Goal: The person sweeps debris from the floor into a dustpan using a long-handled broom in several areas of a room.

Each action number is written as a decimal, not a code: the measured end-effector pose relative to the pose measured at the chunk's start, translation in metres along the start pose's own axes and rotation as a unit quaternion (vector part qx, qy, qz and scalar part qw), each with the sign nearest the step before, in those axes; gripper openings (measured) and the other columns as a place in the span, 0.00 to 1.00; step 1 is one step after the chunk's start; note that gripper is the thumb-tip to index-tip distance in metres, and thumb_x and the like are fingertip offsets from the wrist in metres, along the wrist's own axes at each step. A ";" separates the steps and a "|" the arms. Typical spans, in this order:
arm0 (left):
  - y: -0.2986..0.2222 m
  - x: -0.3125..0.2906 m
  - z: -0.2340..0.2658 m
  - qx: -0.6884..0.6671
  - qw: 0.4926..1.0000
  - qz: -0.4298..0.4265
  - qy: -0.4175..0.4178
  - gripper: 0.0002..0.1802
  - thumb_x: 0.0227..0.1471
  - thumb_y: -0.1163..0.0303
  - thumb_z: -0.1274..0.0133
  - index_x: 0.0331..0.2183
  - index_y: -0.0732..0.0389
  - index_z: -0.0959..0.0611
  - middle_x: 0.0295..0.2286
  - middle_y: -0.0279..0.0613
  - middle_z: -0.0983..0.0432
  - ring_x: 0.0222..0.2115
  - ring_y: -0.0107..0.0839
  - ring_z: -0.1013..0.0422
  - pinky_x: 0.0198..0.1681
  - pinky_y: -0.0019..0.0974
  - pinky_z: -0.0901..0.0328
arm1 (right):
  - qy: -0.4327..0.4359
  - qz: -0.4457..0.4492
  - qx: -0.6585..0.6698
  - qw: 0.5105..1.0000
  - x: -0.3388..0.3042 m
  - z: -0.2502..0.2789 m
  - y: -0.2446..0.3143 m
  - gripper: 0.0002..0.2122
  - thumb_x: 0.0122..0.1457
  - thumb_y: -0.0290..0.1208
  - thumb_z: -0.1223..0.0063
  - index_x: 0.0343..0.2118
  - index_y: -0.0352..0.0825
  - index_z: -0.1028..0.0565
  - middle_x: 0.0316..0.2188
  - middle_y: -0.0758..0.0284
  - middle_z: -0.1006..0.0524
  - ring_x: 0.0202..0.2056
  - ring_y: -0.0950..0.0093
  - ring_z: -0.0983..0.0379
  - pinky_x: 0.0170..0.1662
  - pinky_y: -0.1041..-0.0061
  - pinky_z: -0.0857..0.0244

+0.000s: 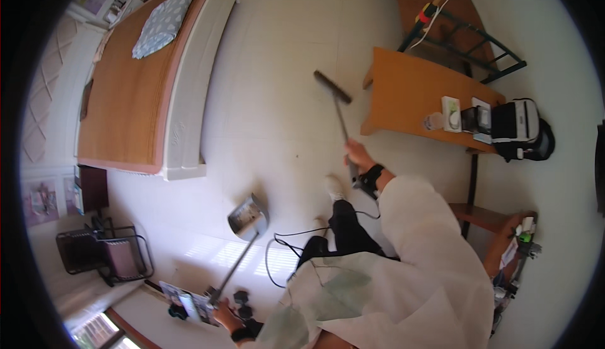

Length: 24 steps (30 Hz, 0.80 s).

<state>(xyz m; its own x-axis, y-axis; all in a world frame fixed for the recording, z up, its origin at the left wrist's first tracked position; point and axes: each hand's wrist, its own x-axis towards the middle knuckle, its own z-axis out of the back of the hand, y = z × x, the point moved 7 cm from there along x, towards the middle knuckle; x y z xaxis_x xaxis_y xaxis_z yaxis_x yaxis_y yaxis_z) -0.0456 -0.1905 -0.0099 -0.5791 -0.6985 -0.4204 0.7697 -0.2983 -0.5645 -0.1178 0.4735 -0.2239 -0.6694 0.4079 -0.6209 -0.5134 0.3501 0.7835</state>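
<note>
My right hand point(359, 155) is closed round the grey handle of a broom point(341, 119), whose dark, narrow bristle head points away from me near the floor. Whether the bristles touch the floor I cannot tell. At the lower left, my left hand point(224, 315) grips the top of the long handle of a dustpan point(248, 217). The grey pan has light-coloured debris in it and sits low, left of my feet. A small dark speck point(297, 156) lies on the pale floor between the broom head and the dustpan.
A bed point(129, 109) with a folded patterned cloth point(165, 22) stands left. To the right, a wooden bench point(403, 93) carries boxes and a backpack point(520, 128). A folding chair point(107, 251) is at the lower left. Black cables point(271, 254) hang beside my legs.
</note>
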 end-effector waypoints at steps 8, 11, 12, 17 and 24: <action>-0.015 -0.068 0.000 0.127 0.985 -0.108 0.037 0.17 0.42 0.67 0.50 0.37 0.64 0.27 0.23 0.37 0.34 0.19 0.28 0.40 0.22 0.31 0.40 | -0.060 -0.068 -0.029 0.995 0.234 0.034 0.029 0.12 0.50 0.27 0.54 0.36 0.26 0.35 0.16 0.61 0.32 0.16 0.67 0.32 0.16 0.67 0.38; 0.001 -0.074 0.011 0.172 0.984 -0.040 0.036 0.23 0.42 0.65 0.50 0.42 0.64 0.27 0.26 0.44 0.30 0.21 0.31 0.35 0.23 0.33 0.38 | 0.044 0.055 -0.317 0.946 0.244 -0.006 -0.004 0.14 0.41 0.26 0.47 0.33 0.25 0.29 0.17 0.54 0.29 0.20 0.62 0.29 0.23 0.66 0.34; 0.005 -0.075 0.014 0.259 0.964 -0.048 0.045 0.22 0.42 0.65 0.51 0.41 0.64 0.27 0.25 0.45 0.30 0.21 0.31 0.35 0.23 0.33 0.38 | 0.097 0.160 -0.572 0.799 0.229 -0.029 -0.021 0.13 0.38 0.23 0.47 0.29 0.21 0.29 0.19 0.49 0.28 0.20 0.60 0.28 0.27 0.68 0.32; 0.036 -0.054 0.028 0.174 0.982 -0.078 0.016 0.10 0.43 0.66 0.52 0.28 0.61 0.25 0.20 0.41 0.33 0.19 0.31 0.38 0.23 0.35 0.40 | 0.147 -0.029 -0.431 0.890 0.066 -0.064 -0.127 0.24 0.40 0.26 0.49 0.44 0.26 0.38 0.25 0.46 0.29 0.27 0.56 0.28 0.30 0.64 0.33; 0.073 -0.005 0.001 -0.171 0.982 0.072 -0.037 0.13 0.36 0.80 0.48 0.31 0.61 0.24 0.13 0.30 0.37 0.08 0.20 0.46 0.10 0.25 0.46 | 0.276 -0.139 -0.264 0.914 -0.054 -0.077 -0.042 0.16 0.49 0.25 0.59 0.43 0.28 0.37 0.14 0.60 0.29 0.14 0.66 0.29 0.16 0.67 0.35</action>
<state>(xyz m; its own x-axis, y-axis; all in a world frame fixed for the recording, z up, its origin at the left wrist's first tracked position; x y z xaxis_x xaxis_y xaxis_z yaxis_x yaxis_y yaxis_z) 0.0137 -0.2099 -0.0480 -0.4399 -0.7665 -0.4679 0.6996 0.0342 -0.7137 -0.1014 0.3719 -0.2209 -0.5673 -0.1734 -0.8050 -0.7950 -0.1397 0.5903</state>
